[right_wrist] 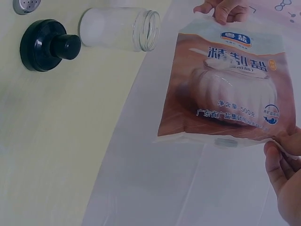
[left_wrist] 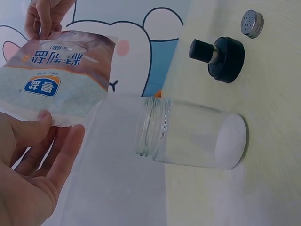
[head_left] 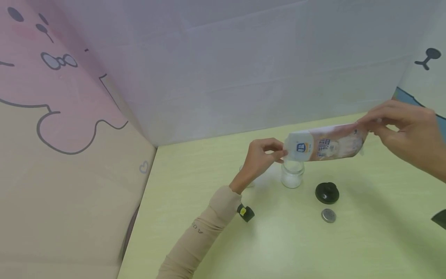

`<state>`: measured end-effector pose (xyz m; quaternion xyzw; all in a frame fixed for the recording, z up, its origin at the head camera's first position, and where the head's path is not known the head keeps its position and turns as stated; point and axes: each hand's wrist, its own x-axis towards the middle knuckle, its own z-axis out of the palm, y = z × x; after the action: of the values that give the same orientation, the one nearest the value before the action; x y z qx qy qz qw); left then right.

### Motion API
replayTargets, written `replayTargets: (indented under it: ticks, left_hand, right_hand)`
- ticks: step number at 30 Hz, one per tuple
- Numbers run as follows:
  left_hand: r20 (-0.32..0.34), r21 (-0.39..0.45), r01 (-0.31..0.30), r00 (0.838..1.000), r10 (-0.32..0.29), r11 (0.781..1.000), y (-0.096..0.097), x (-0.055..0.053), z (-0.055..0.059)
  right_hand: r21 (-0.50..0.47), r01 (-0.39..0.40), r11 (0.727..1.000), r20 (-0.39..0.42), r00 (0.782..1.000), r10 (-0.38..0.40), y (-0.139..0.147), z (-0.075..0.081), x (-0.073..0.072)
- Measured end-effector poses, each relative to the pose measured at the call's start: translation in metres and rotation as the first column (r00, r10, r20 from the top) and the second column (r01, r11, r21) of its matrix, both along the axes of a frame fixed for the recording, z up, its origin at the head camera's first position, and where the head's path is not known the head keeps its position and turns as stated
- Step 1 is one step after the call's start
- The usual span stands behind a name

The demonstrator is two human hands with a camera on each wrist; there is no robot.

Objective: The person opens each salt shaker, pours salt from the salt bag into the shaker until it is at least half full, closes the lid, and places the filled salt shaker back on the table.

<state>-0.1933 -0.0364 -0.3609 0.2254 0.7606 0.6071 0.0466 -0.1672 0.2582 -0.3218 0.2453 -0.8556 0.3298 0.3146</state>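
A printed salt bag (head_left: 331, 144) is held up tilted between both hands, over the table. My left hand (head_left: 259, 159) pinches its pale end, thumb (left_wrist: 41, 123) on the printed face in the left wrist view. My right hand (head_left: 411, 133) pinches a corner of the opposite end, which sits higher. Beneath the pale end stands an open glass jar (head_left: 292, 177), with white salt (left_wrist: 231, 141) covering its bottom. To the jar's right lie a black knobbed lid (head_left: 326, 193) and, nearer me, a perforated metal shaker cap (head_left: 328, 215).
The pale yellow tabletop (head_left: 278, 240) meets a plain light curtain (head_left: 216, 77) at the back. Cartoon-printed panels stand at left and right. A small black piece with a yellow mark (head_left: 245, 212) shows beside the left sleeve. Clear glass is partly hidden behind the left wrist.
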Motion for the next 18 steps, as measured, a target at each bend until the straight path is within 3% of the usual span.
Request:
replayTargets:
  ticks: [6,13,18]
  left_hand:
    - [0.000,0.008,-0.002,1.000,0.002,1.000,0.001,-0.003,-0.007]
    - [0.014,0.000,-0.015,1.000,0.015,1.000,0.003,-0.014,-0.026]
    - [0.010,0.002,-0.017,1.000,0.017,1.000,0.004,-0.008,-0.018]
  right_hand:
    - [-0.018,-0.031,0.999,-0.014,0.999,0.030,0.001,-0.002,-0.002]
    - [-0.024,-0.032,0.999,-0.014,0.999,0.032,0.001,-0.002,-0.003]
    - [-0.028,-0.037,0.999,-0.016,0.999,0.036,0.001,-0.002,-0.004]
